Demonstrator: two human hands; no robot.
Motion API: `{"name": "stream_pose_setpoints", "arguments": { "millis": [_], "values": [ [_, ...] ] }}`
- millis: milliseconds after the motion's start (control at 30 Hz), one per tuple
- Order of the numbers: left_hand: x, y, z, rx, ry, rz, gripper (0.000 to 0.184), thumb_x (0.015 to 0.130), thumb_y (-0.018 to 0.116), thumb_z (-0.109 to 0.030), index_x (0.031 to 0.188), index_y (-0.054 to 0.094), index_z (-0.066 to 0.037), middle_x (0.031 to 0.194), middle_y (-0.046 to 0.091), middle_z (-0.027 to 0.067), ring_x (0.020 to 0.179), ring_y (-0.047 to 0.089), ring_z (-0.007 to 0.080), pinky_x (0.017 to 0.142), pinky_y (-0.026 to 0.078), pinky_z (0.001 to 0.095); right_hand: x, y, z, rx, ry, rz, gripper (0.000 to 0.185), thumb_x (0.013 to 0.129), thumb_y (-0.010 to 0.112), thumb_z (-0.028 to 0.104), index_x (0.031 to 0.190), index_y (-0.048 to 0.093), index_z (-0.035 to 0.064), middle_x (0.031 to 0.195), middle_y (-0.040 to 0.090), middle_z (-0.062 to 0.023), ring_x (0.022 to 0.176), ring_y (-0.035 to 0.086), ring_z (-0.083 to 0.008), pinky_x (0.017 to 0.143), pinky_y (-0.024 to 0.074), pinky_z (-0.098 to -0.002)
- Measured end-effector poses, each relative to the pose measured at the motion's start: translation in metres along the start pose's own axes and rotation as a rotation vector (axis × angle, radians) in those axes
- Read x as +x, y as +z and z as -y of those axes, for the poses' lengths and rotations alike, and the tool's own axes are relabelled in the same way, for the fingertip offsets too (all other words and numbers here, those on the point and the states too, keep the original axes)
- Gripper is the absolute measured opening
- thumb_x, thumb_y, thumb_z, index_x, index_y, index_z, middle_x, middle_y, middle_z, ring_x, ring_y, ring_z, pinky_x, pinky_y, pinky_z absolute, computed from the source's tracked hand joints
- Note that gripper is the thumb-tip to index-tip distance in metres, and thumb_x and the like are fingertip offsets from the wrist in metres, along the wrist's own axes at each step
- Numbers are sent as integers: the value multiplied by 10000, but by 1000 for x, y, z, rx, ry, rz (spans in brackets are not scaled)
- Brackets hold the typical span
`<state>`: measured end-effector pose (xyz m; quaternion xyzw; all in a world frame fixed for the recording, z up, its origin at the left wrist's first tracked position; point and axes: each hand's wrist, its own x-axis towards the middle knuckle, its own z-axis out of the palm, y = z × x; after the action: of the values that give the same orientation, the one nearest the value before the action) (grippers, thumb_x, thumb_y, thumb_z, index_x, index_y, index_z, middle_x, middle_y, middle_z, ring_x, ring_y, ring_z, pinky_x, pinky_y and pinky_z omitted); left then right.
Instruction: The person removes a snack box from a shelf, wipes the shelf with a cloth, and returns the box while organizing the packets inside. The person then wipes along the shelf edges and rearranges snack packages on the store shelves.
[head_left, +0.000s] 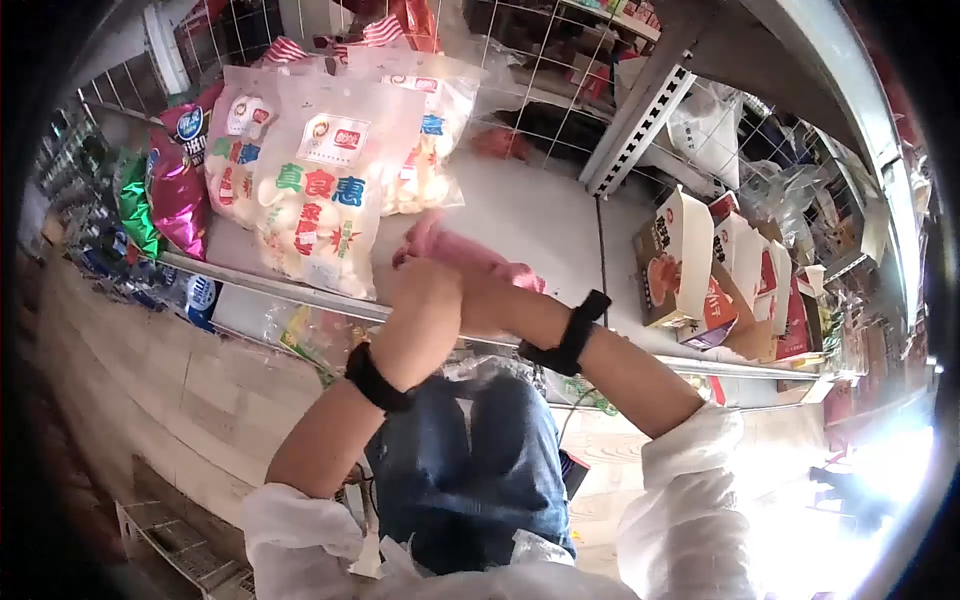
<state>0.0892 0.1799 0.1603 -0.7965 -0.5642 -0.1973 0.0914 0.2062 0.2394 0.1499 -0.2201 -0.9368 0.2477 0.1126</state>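
Note:
A crumpled pink cloth (470, 250) lies on the grey shelf (560, 215), beyond and between my hands. My left hand (432, 288) is bent over the near side of the cloth, closed on it. Right beside it, touching or overlapping, my right hand (487, 302) is closed on the cloth too. Most fingers are hidden behind the backs of the hands. Just left of the hands stand large clear bags of pale puffed snacks (320, 190) with coloured lettering. Both wrists wear black bands.
Shiny magenta (178, 190) and green packets (137, 205) stand at the shelf's left. Open cardboard boxes (680, 255) line its right side, past a slotted metal post (640, 130). Wire mesh rises behind. A metal rail (280, 288) edges the shelf; plastic packets (315, 335) lie below it.

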Motion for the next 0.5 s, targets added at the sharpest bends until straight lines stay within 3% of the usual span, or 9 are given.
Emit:
{"name": "stream_pose_setpoints", "arguments": {
  "millis": [33, 133, 200, 233, 267, 367, 433, 467, 500],
  "values": [
    [6, -3, -6, -115, 7, 141, 68, 690, 564, -27, 668, 627, -15, 732, 615, 177, 737, 614, 335, 644, 486, 434, -13, -3, -4, 45, 74, 17, 464, 824, 598, 175, 1260, 496, 53, 1268, 514, -181, 1183, 473, -328, 997, 361, -400],
    [7, 8, -43, -271, 113, 41, 81, 661, 638, -65, 722, 653, -15, 763, 626, 179, 765, 626, 337, 661, 510, 407, -70, -22, -10, 56, 204, 26, 440, 780, 636, 147, 1197, 543, 40, 1218, 547, -183, 1129, 521, -331, 963, 394, -401],
    [17, 21, -89, -150, -45, 197, 258, 630, 724, -125, 843, 654, 2, 798, 639, 157, 784, 638, 280, 685, 523, 359, -98, -58, 16, -39, 524, 268, 394, 738, 649, 123, 1110, 582, 12, 1110, 592, -206, 996, 581, -359, 876, 447, -420],
    [17, 37, -99, -91, 85, -7, 353, 637, 725, -126, 925, 622, 51, 861, 636, 171, 833, 634, 262, 678, 526, 336, -121, -55, 4, -109, 450, 76, 370, 726, 648, 116, 1069, 584, -7, 1058, 601, -216, 936, 589, -376, 829, 460, -431],
    [21, 39, -110, -237, 59, 176, 479, 654, 712, -112, 1050, 555, 107, 936, 625, 186, 891, 619, 271, 715, 522, 337, -141, -48, -4, -176, 373, -116, 347, 713, 648, 109, 1028, 586, -25, 1007, 609, -225, 877, 596, -394, 782, 473, -442],
    [17, 32, -110, -354, 144, 14, 522, 681, 670, -48, 1153, 498, 90, 1000, 606, 194, 940, 598, 317, 781, 510, 369, -151, -51, 4, -105, 498, -182, 312, 782, 555, 100, 1069, 555, -21, 875, 629, -258, 871, 598, -435, 766, 481, -445],
    [14, 41, -97, -611, 135, -177, 555, 711, 610, 19, 1238, 440, 53, 1091, 565, 211, 985, 572, 366, 840, 489, 402, -135, -45, 5, -55, 490, -279, 323, 786, 535, 81, 1092, 547, -22, 908, 621, -268, 885, 599, -435, 756, 487, -437],
    [11, 33, -85, -614, 43, -32, 567, 732, 558, 58, 1279, 409, 25, 1165, 516, 228, 1035, 542, 387, 869, 474, 421, -125, -38, 4, -1, 499, -378, 336, 791, 514, 63, 1115, 539, -22, 941, 612, -278, 899, 600, -436, 745, 492, -429],
    [6, 29, -71, -634, 18, -67, 582, 742, 551, 60, 1299, 385, 29, 1202, 492, 234, 1073, 519, 392, 897, 459, 417, -107, -29, -4, 76, 503, -361, 374, 800, 496, 36, 1168, 513, -24, 1033, 601, -274, 965, 592, -420, 797, 484, -417]
  ]
}}
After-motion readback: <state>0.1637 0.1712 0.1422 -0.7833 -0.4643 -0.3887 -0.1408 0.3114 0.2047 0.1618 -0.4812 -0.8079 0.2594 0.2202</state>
